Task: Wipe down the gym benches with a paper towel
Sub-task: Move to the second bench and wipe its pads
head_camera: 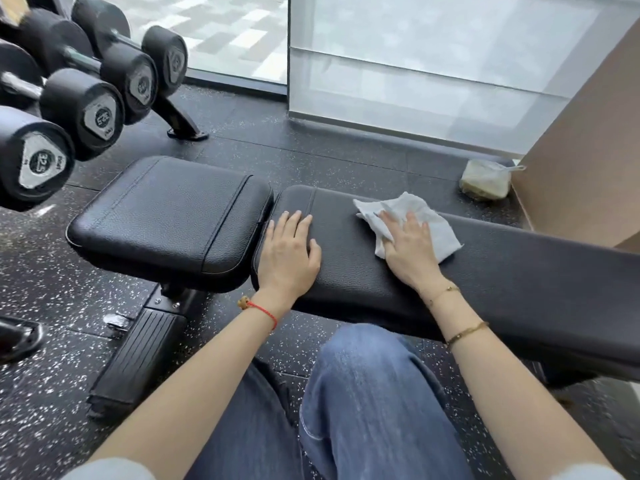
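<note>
Paper towel (412,223) is sitting on the long back pad of the bench (502,271), pinned flat under the right hand (408,247), about midway across the pad's width and not far from the seat end. It looks like thin, crumpled, soft stuff, basically weightless, so I'd guess it bunches up or tears if you drag it by a corner; pressing down with a flat palm in the middle of it seems the way to go, and that's how it's held now, right fingers (412,220) spread fairly wide on top of it instead of pinching. The left hand (287,251) holds nothing, fingers laid out flat and loosely together on the pad's end near the gap to the seat pad (166,216), probably just bracing. The vinyl looks grainy and firm, so the towel should slide okay, maybe catching at the stitched seams. Hard to tell stuff: whether the towel is damp or dry, and whether any part of the pad is already clean, no streaks show. The bench's far right end runs out of frame, its frame underneath is mostly hidden by the person's jeans, and there's a pale bagged lump (485,183) on the floor by the wall I can't identify. Dumbbells (86,109) sit on a rack to the left.
</note>
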Motion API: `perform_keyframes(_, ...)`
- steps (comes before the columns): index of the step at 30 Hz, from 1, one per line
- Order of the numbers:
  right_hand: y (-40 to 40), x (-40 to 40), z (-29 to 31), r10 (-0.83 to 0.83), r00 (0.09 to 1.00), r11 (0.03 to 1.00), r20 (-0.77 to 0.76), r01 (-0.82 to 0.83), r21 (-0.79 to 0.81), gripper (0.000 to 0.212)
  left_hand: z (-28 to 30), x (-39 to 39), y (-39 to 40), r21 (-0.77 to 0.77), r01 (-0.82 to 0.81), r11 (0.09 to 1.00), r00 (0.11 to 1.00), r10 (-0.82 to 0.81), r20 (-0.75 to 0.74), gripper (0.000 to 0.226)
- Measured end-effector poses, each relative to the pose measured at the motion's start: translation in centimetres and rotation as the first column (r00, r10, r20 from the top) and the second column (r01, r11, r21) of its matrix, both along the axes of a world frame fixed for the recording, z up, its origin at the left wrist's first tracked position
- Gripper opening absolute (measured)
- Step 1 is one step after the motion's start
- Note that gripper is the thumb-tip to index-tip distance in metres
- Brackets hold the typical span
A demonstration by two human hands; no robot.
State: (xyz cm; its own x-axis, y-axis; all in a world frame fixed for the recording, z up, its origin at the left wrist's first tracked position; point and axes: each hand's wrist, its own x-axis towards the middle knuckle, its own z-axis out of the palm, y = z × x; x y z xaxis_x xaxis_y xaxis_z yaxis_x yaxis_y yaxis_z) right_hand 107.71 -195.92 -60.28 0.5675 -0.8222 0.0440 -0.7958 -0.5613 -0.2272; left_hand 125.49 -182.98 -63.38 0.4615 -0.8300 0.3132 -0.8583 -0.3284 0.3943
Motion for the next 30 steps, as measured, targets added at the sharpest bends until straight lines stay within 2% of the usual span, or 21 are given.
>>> perform_keyframes(6,3.2,-0.6,-0.2,0.222,0.975,0.975,0.030,-0.222,-0.017,0.057,-0.1,-0.2,-0.5,0.024,-0.022,0.999,1.000,0.021,0.010,0.052)
perform_keyframes(9,4.3,-3.0,-0.1,0.268,0.959,0.962,0.096,-0.271,0.016,0.060,0.3,-0.4,-0.9,0.025,-0.047,0.999,0.999,0.046,0.021,0.050)
perform_keyframes(11,4.4,-5.4,-0.2,0.234,0.964,0.970,0.125,-0.240,0.029,0.064,0.7,-0.8,-1.4,0.026,-0.064,0.998,0.998,0.064,0.020,0.048)
perform_keyframes(14,3.6,-9.1,-0.3,0.098,0.986,0.994,0.136,-0.102,0.026,0.066,1.0,-1.8,-2.5,0.024,-0.033,0.999,0.999,0.032,0.025,0.049)
perform_keyframes(18,0.2,-12.8,-0.3,-0.133,0.986,0.991,0.099,0.134,-0.001,0.057,0.9,-3.3,-3.9,0.051,0.032,0.998,0.999,-0.033,0.017,0.050)
perform_keyframes(21,-2.7,-12.0,0.1,-0.241,0.970,0.969,0.045,0.243,-0.051,0.052,0.5,-3.5,-4.1,0.067,0.042,0.997,0.998,-0.044,0.035,0.050)
perform_keyframes(25,-4.0,-6.8,0.2,-0.163,0.986,0.985,0.026,0.164,-0.043,0.052,0.5,-3.3,-3.8,0.058,0.055,0.997,0.998,-0.056,0.023,0.049)
perform_keyframes(30,-0.3,-1.9,-0.4,-0.026,0.998,0.999,0.054,0.028,-0.032,0.055,0.7,-3.4,-3.3,-0.005,0.046,0.999,0.998,-0.046,-0.032,0.044)
